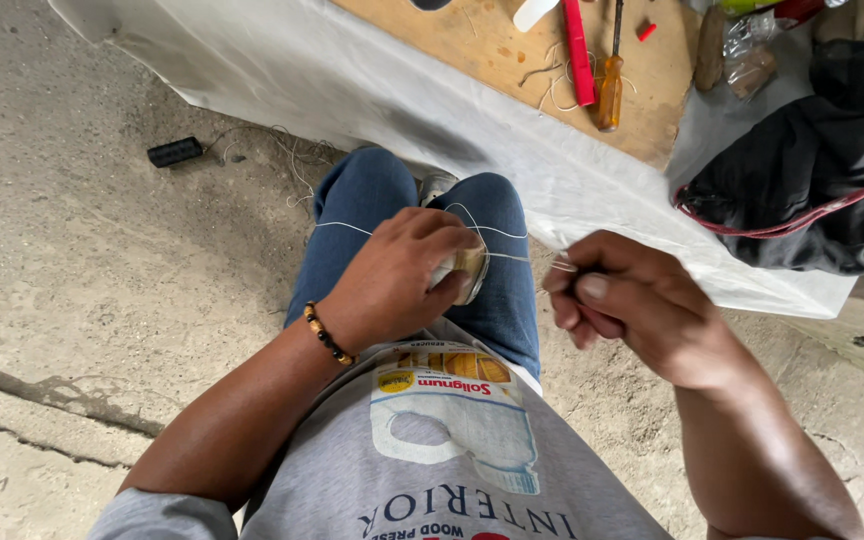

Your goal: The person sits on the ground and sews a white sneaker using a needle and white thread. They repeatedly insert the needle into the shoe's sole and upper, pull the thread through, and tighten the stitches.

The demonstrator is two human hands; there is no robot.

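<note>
Spool (pixel 470 272) of thin pale line sits in my left hand (pixel 392 280), held over my knees, just in front of the white-draped table (pixel 372 90). My left fingers are curled tight around the spool, so only its edge and a yellowish face show past them. My right hand (pixel 632 305) is closed too, thumb and fingers pinched on the free end of the line (pixel 512 257), just right of the spool. The line runs taut between the two hands; another strand loops up over the spool and trails off to its left, across my jeans (pixel 362 200).

My worry is the loose strand: if I pull with the right hand while that loop lies slack on my knee, I judge it could snag or knot around the spool. The line is very fine, so it could also slip out of the pinch, or bite into my fingers if I tug hard.

Beyond the spool, on the table's wooden board (pixel 492 50), lie a screwdriver (pixel 610 85) with an amber handle and a red tool (pixel 579 50). A dark bag (pixel 812 170) rests right of them. A small black object (pixel 174 152) lies on the concrete floor, far left of the spool, with more stray line beside it.
</note>
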